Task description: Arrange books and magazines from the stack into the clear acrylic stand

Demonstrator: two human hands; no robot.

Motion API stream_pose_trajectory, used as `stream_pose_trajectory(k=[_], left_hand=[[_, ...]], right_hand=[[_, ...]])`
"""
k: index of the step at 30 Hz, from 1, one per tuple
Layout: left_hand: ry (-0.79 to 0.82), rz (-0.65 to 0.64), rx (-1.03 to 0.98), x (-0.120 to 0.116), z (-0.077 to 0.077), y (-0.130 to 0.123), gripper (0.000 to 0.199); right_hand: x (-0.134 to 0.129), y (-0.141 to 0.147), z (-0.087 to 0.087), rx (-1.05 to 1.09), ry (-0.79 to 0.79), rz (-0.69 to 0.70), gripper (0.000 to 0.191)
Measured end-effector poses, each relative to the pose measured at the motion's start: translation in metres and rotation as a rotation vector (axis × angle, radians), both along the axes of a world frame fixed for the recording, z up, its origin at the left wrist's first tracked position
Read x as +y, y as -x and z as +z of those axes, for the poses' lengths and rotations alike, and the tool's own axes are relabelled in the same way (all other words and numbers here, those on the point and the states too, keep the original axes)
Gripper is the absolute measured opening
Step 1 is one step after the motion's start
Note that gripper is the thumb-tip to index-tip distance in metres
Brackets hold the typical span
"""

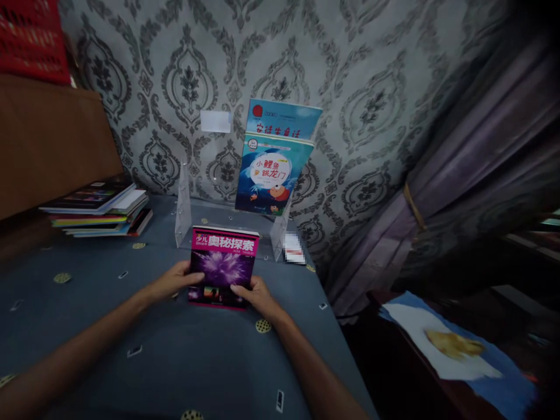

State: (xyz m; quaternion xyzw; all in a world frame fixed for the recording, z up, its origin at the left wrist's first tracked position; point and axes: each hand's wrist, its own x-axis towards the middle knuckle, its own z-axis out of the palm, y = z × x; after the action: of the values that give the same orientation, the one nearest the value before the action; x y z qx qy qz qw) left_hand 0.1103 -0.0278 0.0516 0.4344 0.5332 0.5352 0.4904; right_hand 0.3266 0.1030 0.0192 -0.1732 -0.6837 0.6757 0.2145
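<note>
A purple and pink book [222,265] is held upright, cover facing me, in front of a clear acrylic stand [184,204]. My left hand [177,280] grips its left edge, thumb on the cover. On the lower right edge, my right hand [258,294] grips it the same way, thumb across the front. Two books lean on the stand's right part: a blue one with an orange fish [266,175] in front, and a lighter blue one [284,116] higher behind it. The fingers behind the held book are hidden.
A stack of books [102,207] lies at the left of the table [175,356], near a brown box [52,140] with a red basket [32,41]. A small blurred item [294,248] is right of the stand. A curtain [394,227] hangs at right.
</note>
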Motion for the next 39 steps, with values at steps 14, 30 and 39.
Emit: stream_pose_trajectory(k=[14,30,39], left_hand=[[-0.031,0.029,-0.165,0.004,-0.024,-0.015,0.045],[-0.094,0.02,-0.043,0.01,-0.032,-0.015,0.041],[-0.058,0.033,0.025,0.01,-0.032,-0.012,0.039]], right_hand=[[0.008,-0.01,0.009,-0.088,-0.123,0.226,0.045],[0.015,-0.005,-0.006,-0.069,-0.293,-0.009,0.035],[0.017,-0.004,-0.012,-0.073,-0.278,-0.028,0.035]])
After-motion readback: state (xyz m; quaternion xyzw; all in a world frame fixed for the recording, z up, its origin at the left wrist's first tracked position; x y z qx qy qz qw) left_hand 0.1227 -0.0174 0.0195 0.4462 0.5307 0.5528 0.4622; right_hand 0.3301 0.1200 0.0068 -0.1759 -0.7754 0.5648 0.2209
